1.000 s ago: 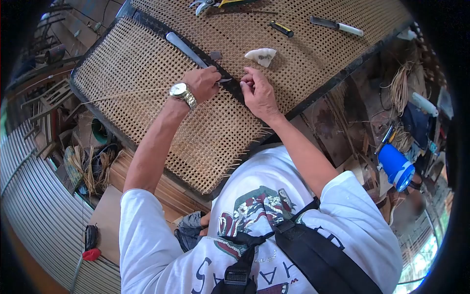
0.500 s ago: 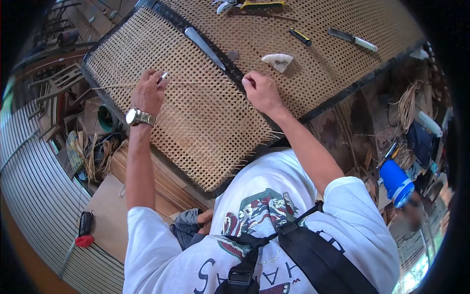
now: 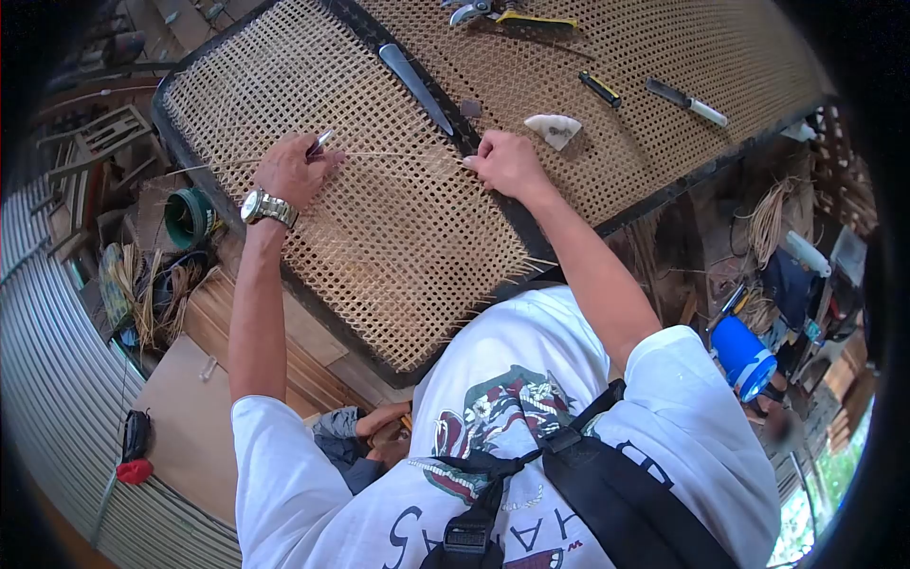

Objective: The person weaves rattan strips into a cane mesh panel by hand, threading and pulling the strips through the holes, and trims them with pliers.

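A woven cane panel [image 3: 379, 256] in a dark frame lies before me. My left hand [image 3: 292, 171], with a watch at the wrist, is closed over the panel's left part; a small pointed metal tool [image 3: 321, 140] sticks out of its fingers. A thin cane strand [image 3: 393, 155] runs from there to my right hand [image 3: 507, 163], whose fingertips pinch the strand's end beside the dark middle bar. Between the hands, farther back, a long flat blade [image 3: 415, 87] rests along that bar. A whitish wedge-shaped piece [image 3: 554, 130] lies right of my right hand.
Pruning shears [image 3: 512, 17], a yellow-black cutter [image 3: 600, 89] and a white-handled knife [image 3: 687, 101] lie on the panel's far part. A blue container [image 3: 742, 356] and a cane coil [image 3: 769, 223] are at the right. Below the panel, another person's arm [image 3: 383, 417] shows.
My left hand has moved left from the middle bar, drawing away from my right hand, and the strand now spans between them. My right hand has closed on its end.
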### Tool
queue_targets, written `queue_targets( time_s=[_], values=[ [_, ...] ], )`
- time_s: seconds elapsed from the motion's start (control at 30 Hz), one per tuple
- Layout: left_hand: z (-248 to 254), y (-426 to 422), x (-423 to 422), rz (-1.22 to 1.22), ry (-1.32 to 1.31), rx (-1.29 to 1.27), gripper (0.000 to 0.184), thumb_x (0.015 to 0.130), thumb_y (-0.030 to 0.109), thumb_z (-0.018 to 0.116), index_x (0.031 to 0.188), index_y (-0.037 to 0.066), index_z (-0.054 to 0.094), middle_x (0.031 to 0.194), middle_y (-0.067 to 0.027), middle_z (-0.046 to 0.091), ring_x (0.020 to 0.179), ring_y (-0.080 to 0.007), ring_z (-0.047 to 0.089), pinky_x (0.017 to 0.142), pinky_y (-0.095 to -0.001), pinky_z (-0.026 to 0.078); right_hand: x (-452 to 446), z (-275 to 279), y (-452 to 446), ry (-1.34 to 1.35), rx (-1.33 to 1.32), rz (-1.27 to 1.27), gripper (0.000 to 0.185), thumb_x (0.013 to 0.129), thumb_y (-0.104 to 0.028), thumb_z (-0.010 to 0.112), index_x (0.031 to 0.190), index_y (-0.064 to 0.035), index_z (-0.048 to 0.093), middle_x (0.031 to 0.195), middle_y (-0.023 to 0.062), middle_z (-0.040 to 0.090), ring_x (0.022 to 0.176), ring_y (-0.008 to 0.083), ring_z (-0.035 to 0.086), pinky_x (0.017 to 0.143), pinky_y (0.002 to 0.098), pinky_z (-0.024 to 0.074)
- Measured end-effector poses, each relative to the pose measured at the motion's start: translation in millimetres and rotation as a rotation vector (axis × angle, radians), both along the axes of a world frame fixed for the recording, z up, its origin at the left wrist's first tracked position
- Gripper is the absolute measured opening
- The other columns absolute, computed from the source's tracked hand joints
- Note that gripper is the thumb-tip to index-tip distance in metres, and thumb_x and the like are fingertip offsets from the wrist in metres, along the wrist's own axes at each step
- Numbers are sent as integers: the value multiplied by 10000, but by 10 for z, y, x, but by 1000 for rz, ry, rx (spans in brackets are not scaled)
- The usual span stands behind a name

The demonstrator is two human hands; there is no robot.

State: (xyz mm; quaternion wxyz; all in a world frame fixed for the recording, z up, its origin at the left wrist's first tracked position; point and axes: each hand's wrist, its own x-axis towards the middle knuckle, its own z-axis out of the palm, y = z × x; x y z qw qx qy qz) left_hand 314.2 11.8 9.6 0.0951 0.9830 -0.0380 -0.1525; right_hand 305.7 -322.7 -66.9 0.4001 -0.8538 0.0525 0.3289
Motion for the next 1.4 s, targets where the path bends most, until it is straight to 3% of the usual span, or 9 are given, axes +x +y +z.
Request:
queue_targets(
  time_s=[0.13, 0.23, 0.33, 0.6, 0.77, 0.97, 1.03, 1.3, 1.4],
  values=[
    [34, -27, 60, 96, 74, -39, 507, 821, 544, 759, 874, 46, 678, 855, -129, 653, 790, -302, 628, 708, -437, 480, 77, 207, 16, 209, 52, -68, 333, 825, -343, 781, 860, -29, 674, 833, 176, 721, 848, 318, 710, 787, 430, 541],
    [-23, 3, 82, 141, 157, -26, 485, 832, 537, 744, 906, 62, 683, 877, -138, 665, 834, -318, 648, 740, -450, 498, 34, 187, 125, 16, -134, 38, 357, 843, -360, 777, 883, -23, 668, 898, 188, 727, 907, 317, 713, 800, 431, 545],
    [-77, 13, 96, 137, 100, 9, 492, 828, 529, 761, 869, 47, 667, 781, -129, 658, 740, -293, 633, 670, -436, 480, -8, 295, 215, -75, -276, 85, 349, 874, -353, 757, 888, -15, 670, 950, 199, 729, 956, 340, 712, 824, 442, 553],
    [98, -108, 259, 287, 318, 4, 353, 811, 407, 768, 893, 67, 719, 961, -158, 729, 886, -326, 691, 783, -449, 534, 164, 382, 406, 17, -481, 288, 340, 913, -255, 702, 1145, -6, 703, 1134, 218, 709, 1085, 373, 685, 926, 477, 556],
    [322, 542, 277, 383, 130, 230, 342, 797, 407, 788, 963, 110, 752, 1024, -137, 729, 977, -324, 690, 844, -458, 536, 103, 454, 363, -102, -398, 235, 305, 891, -271, 712, 1084, -37, 687, 1085, 235, 709, 1046, 411, 680, 875, 518, 543],
    [293, 1680, 172, 525, -303, 86, 365, 790, 420, 822, 897, 76, 759, 933, -157, 730, 861, -341, 682, 784, -438, 542, 5, 340, 259, -196, -265, 189, 305, 885, -303, 730, 983, -27, 646, 949, 236, 709, 963, 437, 674, 831, 530, 518],
    [248, 1768, 160, 578, -377, 195, 389, 767, 427, 844, 886, 65, 762, 885, -162, 729, 837, -312, 695, 775, -424, 540, 31, 352, 251, -164, -255, 183, 289, 886, -298, 731, 933, -33, 627, 901, 205, 709, 912, 423, 680, 809, 526, 512],
    [-18, 1727, 118, 1018, -493, -25, 357, 761, 409, 847, 910, 95, 764, 863, -122, 754, 797, -268, 714, 746, -395, 541, 21, 338, 246, -136, -289, 203, 290, 893, -303, 728, 892, -38, 611, 881, 180, 709, 895, 390, 688, 785, 507, 516],
    [50, 1719, 122, 927, -571, -7, 349, 783, 392, 840, 856, 71, 721, 813, -125, 735, 748, -275, 694, 734, -409, 538, 42, 384, 274, -131, -292, 199, 289, 893, -302, 727, 899, -36, 614, 882, 183, 709, 894, 393, 687, 789, 509, 516]
  ],
)
